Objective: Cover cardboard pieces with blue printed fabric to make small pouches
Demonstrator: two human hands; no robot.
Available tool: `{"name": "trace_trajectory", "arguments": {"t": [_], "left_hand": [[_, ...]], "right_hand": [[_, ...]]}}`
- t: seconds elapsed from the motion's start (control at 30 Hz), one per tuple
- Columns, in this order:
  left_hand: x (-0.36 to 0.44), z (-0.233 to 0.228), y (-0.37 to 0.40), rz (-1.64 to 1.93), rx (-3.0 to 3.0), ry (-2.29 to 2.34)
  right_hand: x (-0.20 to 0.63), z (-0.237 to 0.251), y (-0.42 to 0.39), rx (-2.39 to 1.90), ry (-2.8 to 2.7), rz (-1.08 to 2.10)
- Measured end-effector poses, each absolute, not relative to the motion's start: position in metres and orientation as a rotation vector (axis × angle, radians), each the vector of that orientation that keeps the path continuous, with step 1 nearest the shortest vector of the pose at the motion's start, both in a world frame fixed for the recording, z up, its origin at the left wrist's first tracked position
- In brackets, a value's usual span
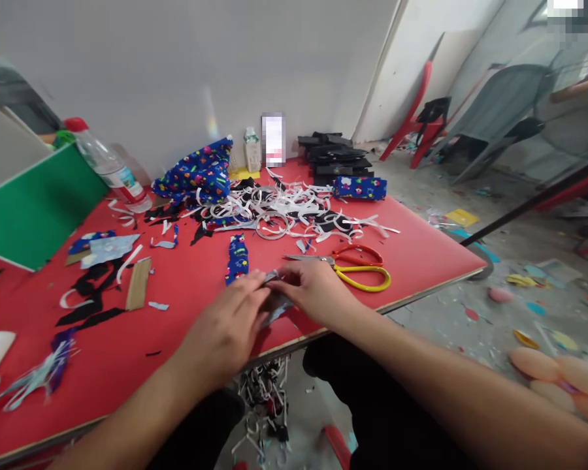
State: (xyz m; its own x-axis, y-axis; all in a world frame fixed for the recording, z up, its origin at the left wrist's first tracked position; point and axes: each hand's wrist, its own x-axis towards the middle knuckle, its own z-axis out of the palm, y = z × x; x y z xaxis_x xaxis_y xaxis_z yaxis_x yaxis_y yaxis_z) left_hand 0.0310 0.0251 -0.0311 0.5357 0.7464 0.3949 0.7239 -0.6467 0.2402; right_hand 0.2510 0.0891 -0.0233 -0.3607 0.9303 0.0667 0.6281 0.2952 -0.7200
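Close together at the front edge of the red table (176,339), my left hand (232,320) and my right hand (313,290) both pinch a small greyish piece of fabric (273,277). Fingers cover most of it, so its shape is hard to make out. A pale blue bit (277,314) shows beneath the hands. Just beyond my left hand lies a blue patterned fabric strip (237,256). Scissors (357,267) with one red and one yellow handle lie beside my right hand, blades pointing left.
White and black strip scraps (284,205) heap mid-table. Behind them are a blue patterned bundle (198,171), a small carton (252,150), a stack of black pieces (336,155) and a folded patterned piece (360,188). A plastic bottle (112,166) and green board (44,202) stand left.
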Motion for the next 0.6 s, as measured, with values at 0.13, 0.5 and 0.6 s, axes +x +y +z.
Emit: {"name": "trace_trajectory", "arguments": {"t": [0.13,0.5,0.6], "left_hand": [[0.042,-0.049,0.026,0.252,2.821,1.211],[0.042,-0.044,0.024,-0.034,2.8,1.227],[0.045,-0.038,0.025,-0.08,2.762,1.23]], "right_hand": [[0.268,-0.02,0.089,-1.314,-2.216,0.586],[0.293,-0.022,0.081,-0.788,-2.663,0.522],[0.292,-0.022,0.067,-0.923,-2.72,0.412]]}}
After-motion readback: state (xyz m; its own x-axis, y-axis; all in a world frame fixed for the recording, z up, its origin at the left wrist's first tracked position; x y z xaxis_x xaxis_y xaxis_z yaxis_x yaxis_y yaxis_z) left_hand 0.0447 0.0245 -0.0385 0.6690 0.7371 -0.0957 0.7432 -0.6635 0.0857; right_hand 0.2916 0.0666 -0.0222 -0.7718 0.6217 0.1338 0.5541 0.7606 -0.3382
